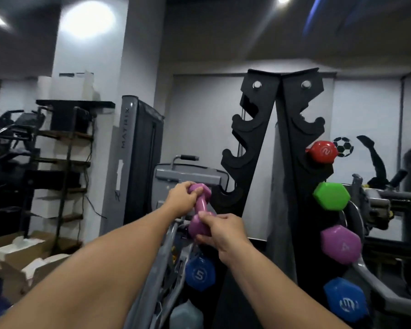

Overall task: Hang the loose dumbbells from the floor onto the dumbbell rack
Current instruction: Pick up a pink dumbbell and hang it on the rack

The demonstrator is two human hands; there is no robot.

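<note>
Both hands closed on purple dumbbell (201, 211): left hand (182, 201) on top end, right hand (220, 230) on bottom end, just left of rack (249, 138). It's tilted w/ handle off the hook (230, 194); could miss the notch and drop.

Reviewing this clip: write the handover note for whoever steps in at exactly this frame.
Left hand grips the top head of the purple dumbbell; right hand grips its bottom head. It is held tilted beside the rack, near an empty left-side hook, not yet seated.
Done: red, green, purple and blue dumbbells hang on the right side.
Left: seat this one. The floor is out of view.
</note>
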